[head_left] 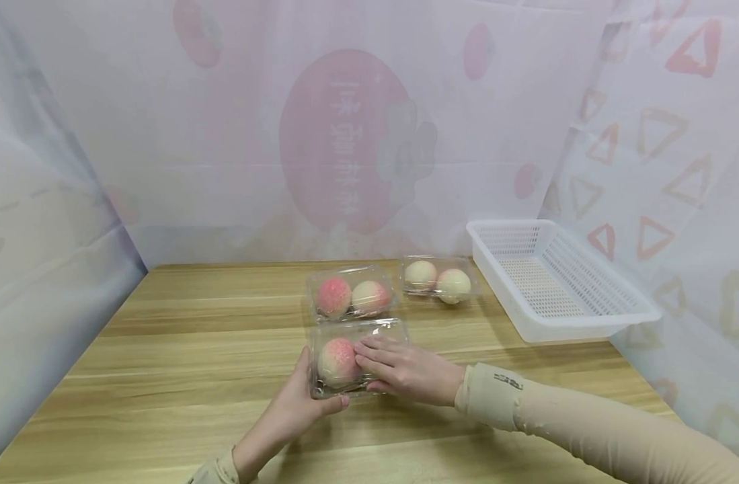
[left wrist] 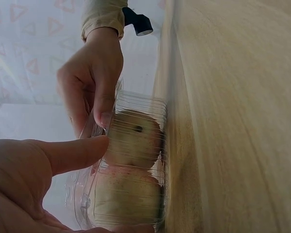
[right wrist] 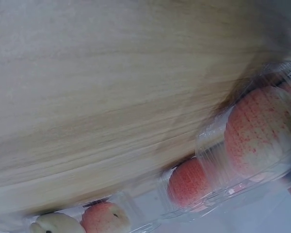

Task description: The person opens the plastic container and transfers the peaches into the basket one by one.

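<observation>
A clear plastic box (head_left: 360,330) with pink-and-cream peaches (head_left: 336,366) in it lies on the table. My left hand (head_left: 299,395) grips its near left corner, thumb along the front, fingers at the left side. In the left wrist view, this thumb (left wrist: 77,153) touches the box's upper edge. My right hand (head_left: 408,368) rests its fingers on the lid's right part, covering one peach. Its thumb (left wrist: 105,109) meets the lid's front edge. Just behind stands a second clear box (head_left: 351,272) with two peaches (head_left: 370,298).
A third clear box (head_left: 437,262) holding two pale peaches (head_left: 453,285) sits at the back, next to a white plastic basket (head_left: 508,296) on the right. The wooden table (head_left: 181,363) ends at printed cloth walls (head_left: 236,168) behind and at the sides.
</observation>
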Available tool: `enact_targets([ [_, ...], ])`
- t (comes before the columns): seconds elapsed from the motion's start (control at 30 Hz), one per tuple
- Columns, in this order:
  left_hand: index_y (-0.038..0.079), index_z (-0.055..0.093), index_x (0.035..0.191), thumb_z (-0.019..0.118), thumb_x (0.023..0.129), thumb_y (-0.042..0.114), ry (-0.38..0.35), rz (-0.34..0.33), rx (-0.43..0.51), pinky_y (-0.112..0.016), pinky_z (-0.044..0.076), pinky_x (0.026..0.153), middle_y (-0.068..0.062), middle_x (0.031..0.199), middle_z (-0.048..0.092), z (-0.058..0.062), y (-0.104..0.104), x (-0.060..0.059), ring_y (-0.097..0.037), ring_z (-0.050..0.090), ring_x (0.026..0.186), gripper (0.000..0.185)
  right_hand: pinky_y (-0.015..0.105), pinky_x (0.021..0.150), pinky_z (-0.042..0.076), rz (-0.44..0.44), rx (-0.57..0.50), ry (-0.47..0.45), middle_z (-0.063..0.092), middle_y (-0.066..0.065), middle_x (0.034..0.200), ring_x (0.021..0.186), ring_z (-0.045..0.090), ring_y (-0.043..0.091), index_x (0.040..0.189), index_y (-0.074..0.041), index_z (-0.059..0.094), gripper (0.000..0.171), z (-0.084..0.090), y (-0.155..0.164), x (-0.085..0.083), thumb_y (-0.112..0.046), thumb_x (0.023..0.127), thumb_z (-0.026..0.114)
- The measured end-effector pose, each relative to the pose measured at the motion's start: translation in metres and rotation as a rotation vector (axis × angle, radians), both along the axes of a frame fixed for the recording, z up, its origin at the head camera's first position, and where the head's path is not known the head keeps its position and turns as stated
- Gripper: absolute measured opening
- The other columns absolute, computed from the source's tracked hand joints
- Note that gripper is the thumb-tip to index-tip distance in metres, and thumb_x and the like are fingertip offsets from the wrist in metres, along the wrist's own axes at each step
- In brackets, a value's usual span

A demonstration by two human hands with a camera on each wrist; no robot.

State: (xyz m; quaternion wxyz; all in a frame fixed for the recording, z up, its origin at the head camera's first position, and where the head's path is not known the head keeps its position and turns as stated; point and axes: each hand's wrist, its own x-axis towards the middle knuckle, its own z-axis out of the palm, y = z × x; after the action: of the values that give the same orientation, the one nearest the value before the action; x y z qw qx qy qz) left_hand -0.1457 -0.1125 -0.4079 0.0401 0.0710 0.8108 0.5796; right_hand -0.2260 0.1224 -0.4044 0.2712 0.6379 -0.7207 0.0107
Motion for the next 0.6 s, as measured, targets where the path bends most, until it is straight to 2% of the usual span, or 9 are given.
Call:
enact_targets([
  [0.3, -0.012, -0.002, 0.151, 0.085, 0.076, 0.017, -0.038, 0.001, -0.007, -0.059, 0.019, 0.112, -0.036, 0.150, 0.025, 0.0017, 0.0003, 0.0003, -0.045, 0.026, 0.138, 0.119, 0.038, 0.104, 0.043, 0.010, -0.031, -0.042, 0.060, 0.019, 0.130, 0.123, 0.056, 0.031, 0.125, 0.006, 0.062, 0.053, 0.0000, -0.0008, -0.0019, -0.026, 0.087, 0.077],
  [0.6, -0.012, -0.004, 0.150, 0.085, 0.077, 0.019, -0.043, -0.004, -0.013, -0.059, 0.019, 0.112, -0.036, 0.150, 0.025, 0.0016, -0.0002, 0.0006, -0.046, 0.026, 0.138, 0.120, 0.038, 0.105, 0.042, 0.038, -0.044, -0.051, 0.061, 0.017, 0.130, 0.123, 0.056, 0.030, 0.126, 0.005, 0.063, 0.051, -0.0015, -0.0002, -0.0039, -0.025, 0.087, 0.077],
])
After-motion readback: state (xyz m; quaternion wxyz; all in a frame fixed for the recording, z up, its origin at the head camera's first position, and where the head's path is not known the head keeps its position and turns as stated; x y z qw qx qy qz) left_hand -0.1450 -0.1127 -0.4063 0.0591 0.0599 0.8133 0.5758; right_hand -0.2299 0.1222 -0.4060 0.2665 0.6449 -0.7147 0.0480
